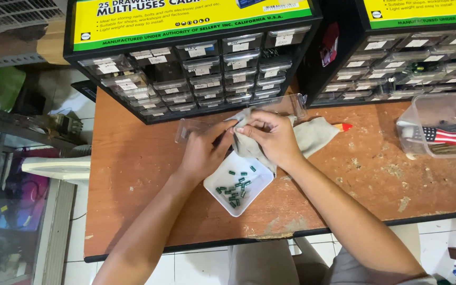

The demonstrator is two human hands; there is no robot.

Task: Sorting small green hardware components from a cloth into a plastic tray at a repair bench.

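Grey cloth [312,134] bunched between both hands, trailing off to the right across the wooden counter [133,174]. Left hand [204,150] curled closed around one end of a clear plastic drawer [291,105], thumb and fingers pressed against the cloth at its inner side. Right hand [270,137] pinched shut on the cloth, fingertips meeting those of the left, so both hands close together just above a small white tray [215,182]. Tray square, set cornerwise on the counter right under the wrists, holding a loose scatter of small green cylindrical parts [236,184]. Drawer held tilted, long and narrow, its far end pointing toward the black drawer cabinet [196,68] at the back of the counter. Second drawer cabinet [423,63] standing to the right, apart from the first. Red-tipped tool end [345,126] poking out from under the cloth. Clear plastic bin [439,105] near the right edge, with a striped red, white and blue handle [449,137] lying in it. Counter surface worn and chipped, with pale flakes scattered on the right half. White tiled floor [186,266] below the front edge.
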